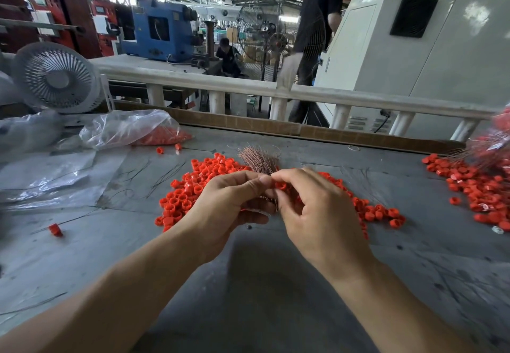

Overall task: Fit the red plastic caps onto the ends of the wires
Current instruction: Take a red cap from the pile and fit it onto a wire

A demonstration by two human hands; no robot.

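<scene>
A heap of loose red plastic caps [193,187] lies on the grey table [262,283], spreading behind both hands. My left hand [226,206] grips a bundle of thin coppery wires [259,160] whose ends fan out above my fingers. My right hand [317,209] pinches one red cap [281,186] at the fingertips, right against my left thumb and the wires. Whether a wire end sits inside the cap is hidden by my fingers.
A second pile of red caps [474,187] with wires lies at the right edge. A clear plastic bag of caps [154,131] and plastic sheets [49,178] lie at the left, a white fan [58,76] behind. Stray caps [56,229] and loose wires [165,176] dot the table. A person walks beyond the rail [311,37].
</scene>
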